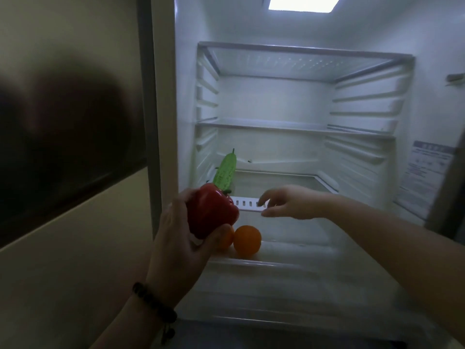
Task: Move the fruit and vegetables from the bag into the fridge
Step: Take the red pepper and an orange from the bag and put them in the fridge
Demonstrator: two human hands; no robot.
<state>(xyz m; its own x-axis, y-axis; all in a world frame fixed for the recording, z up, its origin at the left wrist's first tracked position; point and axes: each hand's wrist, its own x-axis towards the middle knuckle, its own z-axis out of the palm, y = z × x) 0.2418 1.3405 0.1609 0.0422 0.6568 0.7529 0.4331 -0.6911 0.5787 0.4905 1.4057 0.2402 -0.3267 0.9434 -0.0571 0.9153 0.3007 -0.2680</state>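
Note:
My left hand (180, 238) is shut on a red bell pepper (210, 212), held at the front left of the open fridge. My right hand (289, 202) reaches in over the lowest shelf with its fingers apart and nothing in it. A green cucumber (225, 172) lies on the bottom glass shelf at the left, pointing toward the back. An orange (247, 241) sits in the clear drawer (276, 270) below. A second orange (227, 239) beside it is mostly hidden behind my left thumb. The bag is out of view.
The fridge has two bare glass shelves (289, 127) higher up and ribbed side walls. A white slotted strip (249, 204) marks the lowest shelf's front edge. The fridge's left side panel (161, 122) is close to my left hand. A labelled door (427, 177) stands at the right.

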